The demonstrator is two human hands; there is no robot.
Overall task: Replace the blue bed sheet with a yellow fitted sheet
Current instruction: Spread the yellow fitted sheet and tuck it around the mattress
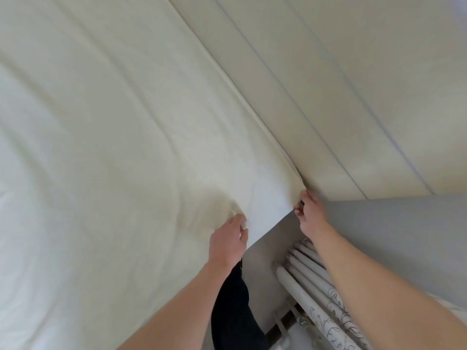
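- The fingers of the right hand [309, 213] are curled in a pinch on the corner edge of the yellow fitted sheet [126, 137], right where the bed meets the padded headboard [328, 102] and the grey wall [394, 228].
- The left hand [227, 242] has its fingers bent round the same hem just beside, bunching a fold at the mattress edge.
- The sheet lies spread over the bed, pale and creased, with long wrinkles running toward the held corner; no blue sheet shows.
- It looks light, thin and limp, so it should gather easily and slide off unless tension is kept.
- The best hold is likely the hem at the corner, thumbs inside, drawing it down under the mattress.
- A radiator [310, 286] sits in the narrow gap below, which may crowd the wrists.
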